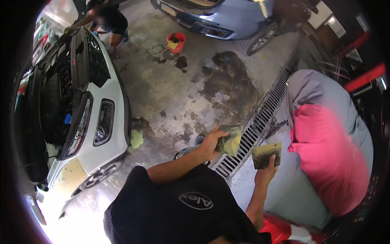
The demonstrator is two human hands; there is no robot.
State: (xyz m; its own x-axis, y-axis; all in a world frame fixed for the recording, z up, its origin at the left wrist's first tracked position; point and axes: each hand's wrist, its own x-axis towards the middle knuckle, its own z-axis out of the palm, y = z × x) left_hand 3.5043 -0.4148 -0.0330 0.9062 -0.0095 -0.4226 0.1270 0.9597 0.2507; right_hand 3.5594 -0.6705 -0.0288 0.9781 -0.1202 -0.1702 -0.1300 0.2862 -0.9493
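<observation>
My left hand (210, 144) grips the edge of a flat dark putty board (226, 142) in front of my body. Pale yellow paste (235, 144) is smeared over its right side. Just to the right, my right hand (266, 173) is closed on a thin, square putty spreader (264, 153). Yellowish smears cover the spreader's upper part, while its lower part is dark. The board and the spreader are apart, both held over a floor drain.
A white car (118, 87) with its engine bay open stands at left, a tan patch on its bumper (70, 177). A person (106, 20) crouches beyond it. A red bucket (176, 44), a blue-grey car (215, 18), a metal drain grate (260, 128) and a pink-and-grey covered bulk (329, 158) surround me.
</observation>
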